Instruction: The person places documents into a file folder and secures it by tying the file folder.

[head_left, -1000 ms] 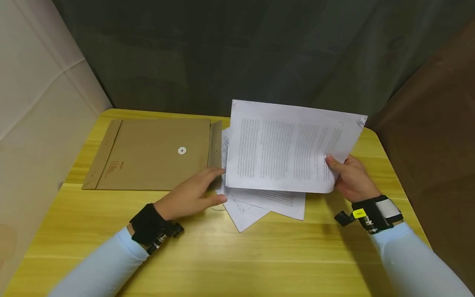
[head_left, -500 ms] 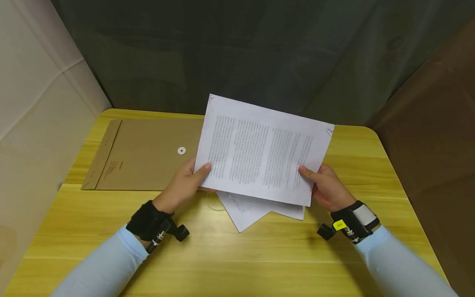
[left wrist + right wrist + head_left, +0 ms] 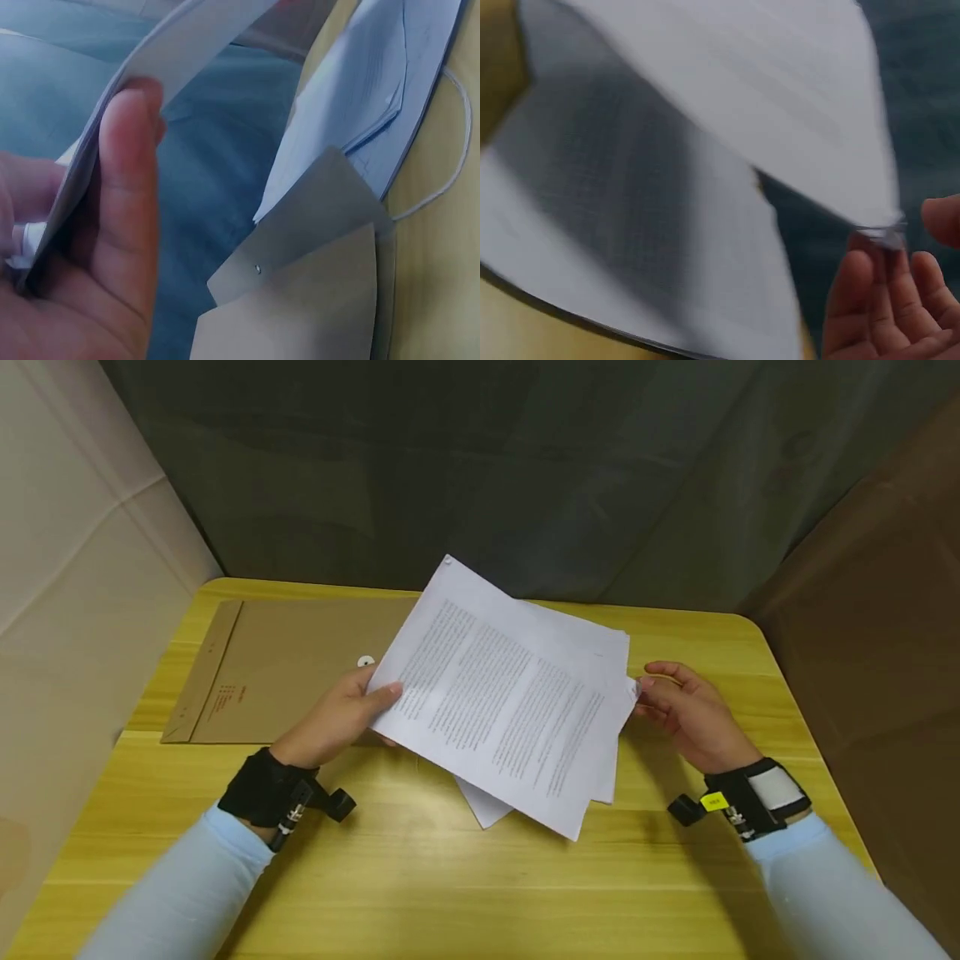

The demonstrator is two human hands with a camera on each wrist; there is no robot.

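Note:
My left hand (image 3: 372, 697) grips the left edge of a stapled set of printed sheets (image 3: 502, 710), thumb on top (image 3: 129, 180), and holds it tilted above the table. My right hand (image 3: 651, 689) is at the set's right corner. Its fingertips (image 3: 866, 270) touch the corner from below, and the thumb stands apart from the paper. More loose sheets (image 3: 487, 808) lie on the table under the held set. A brown envelope (image 3: 292, 677) with a white string button (image 3: 365, 661) lies flat at the left, its flap (image 3: 307, 225) open toward the sheets.
The yellow wooden table (image 3: 450, 877) has rounded far corners and bare wood in front of the papers. A dark curtain (image 3: 480, 468) hangs behind it. A white cloth wall (image 3: 67, 568) stands at the left and a brown panel (image 3: 885, 610) at the right. The envelope's string (image 3: 450, 165) lies beside the sheets.
My left hand left the table and took the set's left edge. The set turned clockwise and sank lower. My right hand gave up its grip on the lower right edge and now touches the corner.

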